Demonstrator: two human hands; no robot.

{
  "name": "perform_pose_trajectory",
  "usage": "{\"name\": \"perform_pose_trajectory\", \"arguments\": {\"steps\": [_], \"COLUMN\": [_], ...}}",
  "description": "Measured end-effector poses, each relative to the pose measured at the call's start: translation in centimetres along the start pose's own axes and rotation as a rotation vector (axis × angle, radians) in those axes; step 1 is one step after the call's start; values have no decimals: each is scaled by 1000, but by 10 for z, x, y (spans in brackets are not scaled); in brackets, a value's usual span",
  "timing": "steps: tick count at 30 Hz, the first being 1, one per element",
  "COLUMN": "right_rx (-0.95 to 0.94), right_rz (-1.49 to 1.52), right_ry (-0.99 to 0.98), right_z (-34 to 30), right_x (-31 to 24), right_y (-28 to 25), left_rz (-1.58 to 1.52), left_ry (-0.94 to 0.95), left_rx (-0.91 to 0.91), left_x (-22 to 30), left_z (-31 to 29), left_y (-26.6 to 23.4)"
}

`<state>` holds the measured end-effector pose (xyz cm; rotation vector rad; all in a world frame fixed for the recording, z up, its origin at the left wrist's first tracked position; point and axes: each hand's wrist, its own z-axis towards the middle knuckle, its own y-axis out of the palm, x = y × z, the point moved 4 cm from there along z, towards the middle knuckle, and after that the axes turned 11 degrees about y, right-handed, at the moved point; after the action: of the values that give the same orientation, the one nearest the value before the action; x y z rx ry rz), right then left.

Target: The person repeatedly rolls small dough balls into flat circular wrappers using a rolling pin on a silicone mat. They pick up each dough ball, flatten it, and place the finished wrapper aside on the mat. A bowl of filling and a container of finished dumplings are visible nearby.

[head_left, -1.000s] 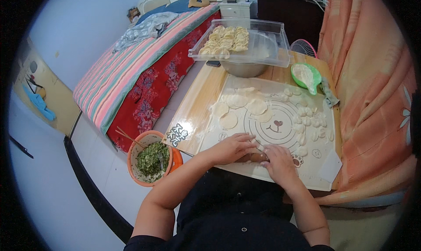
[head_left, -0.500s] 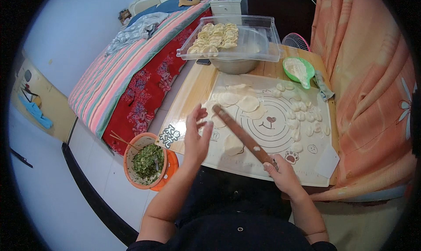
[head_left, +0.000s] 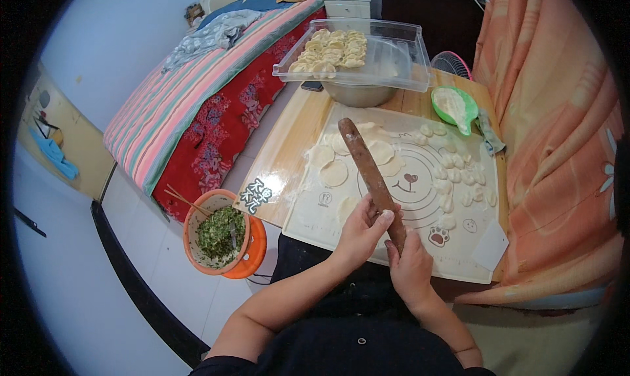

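Both hands hold a long brown wooden rolling pin (head_left: 367, 166) lifted above a white pastry mat (head_left: 420, 212). My right hand (head_left: 408, 264) grips its near end. My left hand (head_left: 362, 226) wraps around the pin just above the right. The pin points away from me toward the back of the table. Flat round dough wrappers (head_left: 335, 174) lie on the left part of the mat. Small dough pieces (head_left: 459, 179) lie in a group on its right part.
A clear tray (head_left: 394, 67) of folded dumplings rests on a metal bowl (head_left: 357, 95). A green scoop of flour (head_left: 453, 105) sits behind the mat, a white scraper (head_left: 491, 243) at its right corner. An orange bowl of green filling (head_left: 222, 235) stands left of the wooden table (head_left: 289, 139). A bed (head_left: 197, 93) lies beyond.
The rolling pin was pressed on the mat under both hands; it was lifted by my right hand, and now my left hand has closed around it too.
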<state>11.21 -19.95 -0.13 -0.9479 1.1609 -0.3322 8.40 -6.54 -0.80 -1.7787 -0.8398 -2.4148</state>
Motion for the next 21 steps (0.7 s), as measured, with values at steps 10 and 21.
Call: {"name": "perform_pose_trajectory", "arguments": {"steps": [10,21], "right_rx": [-99,-173], "right_rz": [-58,288], "right_ry": [40,118], "right_z": [1,7], "right_x": [4,23], "right_y": [3,-3], "left_rz": [110,127], "left_ry": [-168,-33], "left_rx": [51,-142], "left_x": [-16,-24], "left_z": [24,16], "left_y": [-6,15]}}
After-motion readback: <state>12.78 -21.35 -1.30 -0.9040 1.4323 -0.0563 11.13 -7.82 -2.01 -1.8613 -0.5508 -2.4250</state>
